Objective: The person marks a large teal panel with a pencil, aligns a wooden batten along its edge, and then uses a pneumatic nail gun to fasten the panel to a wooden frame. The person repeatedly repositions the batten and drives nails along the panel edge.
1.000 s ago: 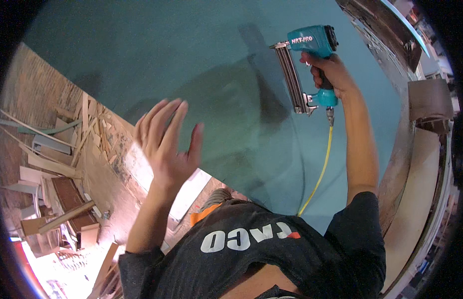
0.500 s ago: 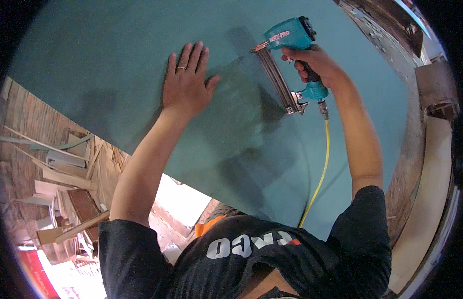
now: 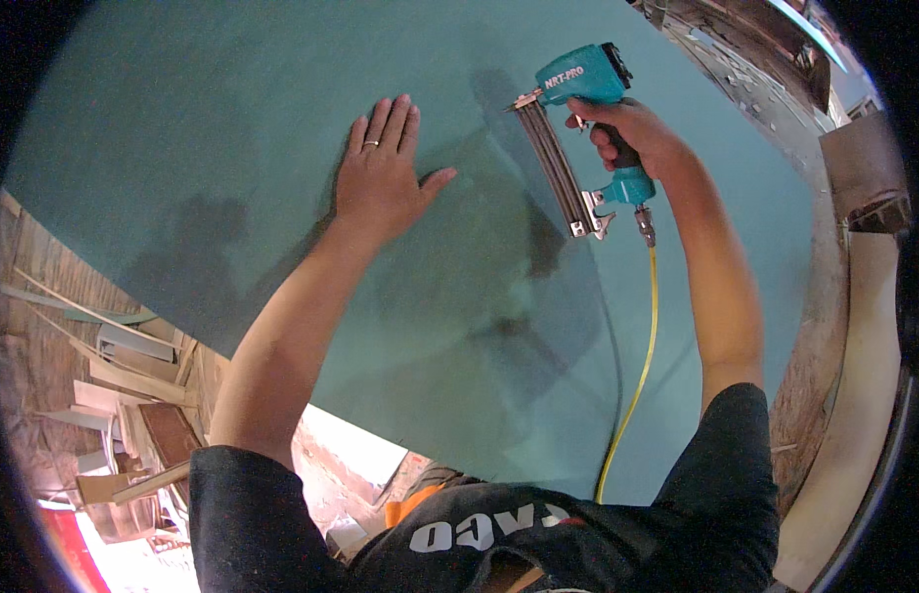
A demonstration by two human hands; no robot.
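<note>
My right hand (image 3: 632, 136) is wrapped round the black grip of a teal pneumatic nail gun (image 3: 584, 75). The gun's long metal magazine (image 3: 551, 163) points toward the left side of the grip, and its nose is at the upper left. A yellow air hose (image 3: 645, 366) runs from the metal fitting at the base of the handle down toward my body. My left hand (image 3: 383, 183) lies flat on a large green-blue sheet (image 3: 459, 296), fingers stretched forward and thumb out, with a ring on one finger. Whether the gun's nose touches the sheet cannot be told.
Wood offcuts and scraps (image 3: 153, 395) lie in a pile beyond the sheet's left edge. At the right stand a brown box-like piece (image 3: 865, 173) and a long pale board (image 3: 855, 356). Dusty debris (image 3: 726, 69) lies along the far right edge.
Both hands appear slightly lower and further right in the picture, the nail gun with my right hand. My left thumb is stretched further out. The grip on the gun stays the same.
</note>
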